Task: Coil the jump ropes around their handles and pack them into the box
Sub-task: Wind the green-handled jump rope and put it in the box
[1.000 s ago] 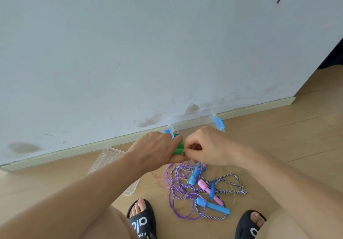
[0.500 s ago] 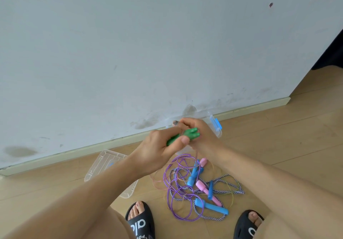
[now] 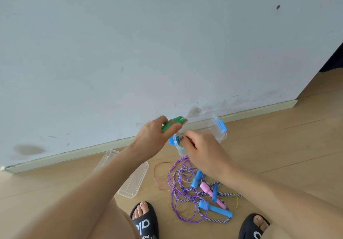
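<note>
My left hand [image 3: 156, 135] grips a pair of green jump rope handles [image 3: 174, 122] above the floor by the wall. My right hand [image 3: 202, 147] pinches the thin pinkish rope [image 3: 178, 133] that runs from those handles, just below them. Behind my hands sits a clear plastic box [image 3: 216, 132] with blue latches; something teal lies inside it. On the floor nearer me is a tangle of ropes: a purple rope [image 3: 182, 198], a striped braided rope [image 3: 213, 220], blue handles [image 3: 216, 209] and a pink handle [image 3: 209, 191].
The clear box lid [image 3: 136, 183] lies on the wooden floor to the left, partly under my left forearm. The wall and its skirting board [image 3: 74, 154] stand right behind the box. My feet in black slippers [image 3: 143, 222] are at the bottom edge.
My left hand has lifted the green handles up and to the left. My right hand has come away from them and now pinches the rope below.
</note>
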